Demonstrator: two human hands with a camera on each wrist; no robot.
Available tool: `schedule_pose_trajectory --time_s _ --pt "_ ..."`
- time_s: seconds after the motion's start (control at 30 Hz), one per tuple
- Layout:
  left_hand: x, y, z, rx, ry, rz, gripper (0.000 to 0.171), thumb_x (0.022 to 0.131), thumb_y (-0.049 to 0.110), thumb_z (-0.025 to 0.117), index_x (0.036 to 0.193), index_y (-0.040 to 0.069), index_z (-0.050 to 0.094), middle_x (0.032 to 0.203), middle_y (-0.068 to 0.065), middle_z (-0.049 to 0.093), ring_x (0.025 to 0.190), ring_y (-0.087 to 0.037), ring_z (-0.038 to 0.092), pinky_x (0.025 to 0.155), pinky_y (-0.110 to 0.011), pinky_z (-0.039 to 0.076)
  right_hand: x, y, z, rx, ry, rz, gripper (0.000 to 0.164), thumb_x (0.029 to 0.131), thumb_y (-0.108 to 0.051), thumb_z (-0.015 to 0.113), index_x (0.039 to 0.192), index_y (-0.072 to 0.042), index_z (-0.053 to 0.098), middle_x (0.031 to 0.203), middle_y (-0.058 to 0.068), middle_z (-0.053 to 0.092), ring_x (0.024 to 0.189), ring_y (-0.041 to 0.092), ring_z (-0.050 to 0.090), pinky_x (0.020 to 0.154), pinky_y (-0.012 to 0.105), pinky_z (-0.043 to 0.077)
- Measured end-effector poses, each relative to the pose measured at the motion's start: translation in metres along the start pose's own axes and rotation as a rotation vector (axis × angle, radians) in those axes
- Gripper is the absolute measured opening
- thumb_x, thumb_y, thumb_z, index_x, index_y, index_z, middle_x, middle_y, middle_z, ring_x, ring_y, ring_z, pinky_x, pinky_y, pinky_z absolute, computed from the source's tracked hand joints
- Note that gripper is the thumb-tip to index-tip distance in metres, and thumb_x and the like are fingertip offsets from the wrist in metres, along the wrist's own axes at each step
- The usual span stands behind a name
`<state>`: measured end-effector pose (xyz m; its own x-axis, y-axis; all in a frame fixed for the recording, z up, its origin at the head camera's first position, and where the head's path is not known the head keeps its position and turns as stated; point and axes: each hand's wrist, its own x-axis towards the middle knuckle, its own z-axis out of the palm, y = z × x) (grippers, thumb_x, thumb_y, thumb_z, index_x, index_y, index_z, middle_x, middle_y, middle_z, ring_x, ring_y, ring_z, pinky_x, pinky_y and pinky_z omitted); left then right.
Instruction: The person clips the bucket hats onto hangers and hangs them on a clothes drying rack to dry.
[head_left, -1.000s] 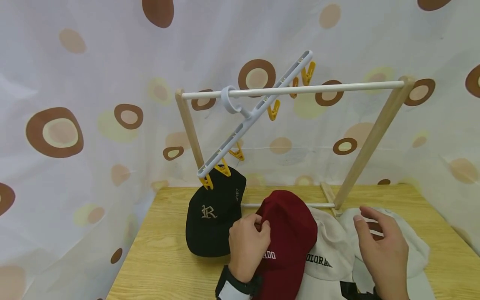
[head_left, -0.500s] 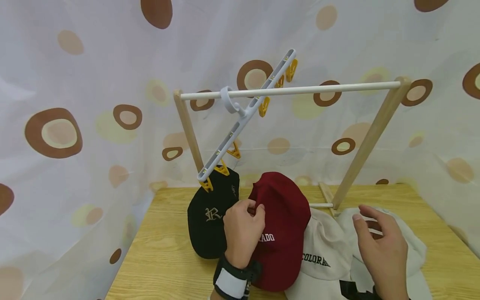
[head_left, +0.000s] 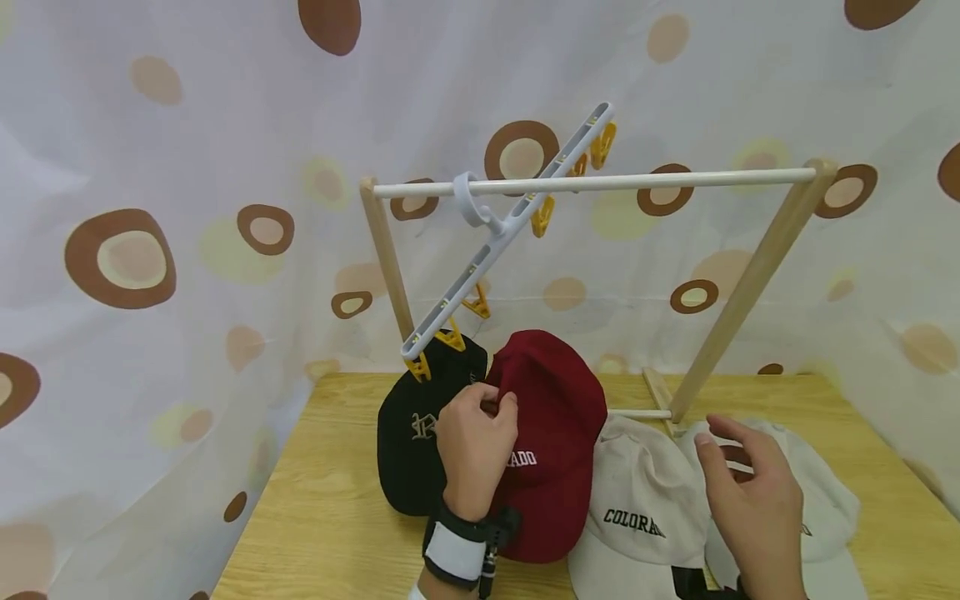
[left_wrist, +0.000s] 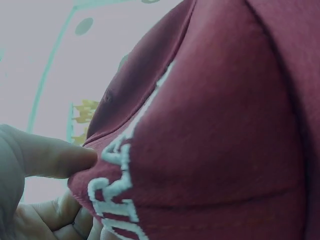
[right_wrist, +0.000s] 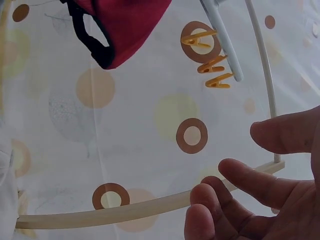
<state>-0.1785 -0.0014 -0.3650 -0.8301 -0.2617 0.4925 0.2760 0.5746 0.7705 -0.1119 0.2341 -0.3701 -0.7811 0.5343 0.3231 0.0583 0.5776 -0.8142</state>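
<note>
My left hand (head_left: 477,450) pinches the side of a dark red baseball cap (head_left: 551,417), lifted in front of the rack. In the left wrist view, thumb and finger squeeze the red cloth beside its white lettering (left_wrist: 117,190). Behind that hand a black cap (head_left: 408,467) hangs tilted from yellow clips (head_left: 452,336) at the near end of a white clip hanger (head_left: 498,242). My right hand (head_left: 757,500) is held over the pale caps, thumb and fingers apart with nothing between them; the right wrist view shows the same spread hand (right_wrist: 260,195).
The hanger hooks over the white bar (head_left: 637,178) of a wooden-legged rack (head_left: 750,292). More yellow clips (head_left: 602,146) dangle at its far end. A cream cap (head_left: 637,508) and a white cap (head_left: 825,500) lie on the wooden table (head_left: 315,500). A dotted curtain (head_left: 187,333) hangs behind.
My left hand has carried the red cap up and to the left, nearer the black cap, which it now partly covers. The hanger swung slightly. The right hand has barely shifted.
</note>
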Motion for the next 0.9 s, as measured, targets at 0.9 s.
schedule_pose_trajectory --time_s 0.9 --pt "-0.002 -0.020 -0.035 0.063 0.022 -0.073 0.013 0.081 0.022 0.069 0.075 0.011 0.069 0.066 -0.001 0.064 0.059 -0.011 0.054 0.049 -0.025 0.042 0.032 -0.098 0.058 0.121 -0.172 -0.435 0.031 0.091 -0.019 0.061 0.118 -0.007 0.065 0.112 0.014 0.063 0.086 0.027 0.063 0.070 0.025 0.048"
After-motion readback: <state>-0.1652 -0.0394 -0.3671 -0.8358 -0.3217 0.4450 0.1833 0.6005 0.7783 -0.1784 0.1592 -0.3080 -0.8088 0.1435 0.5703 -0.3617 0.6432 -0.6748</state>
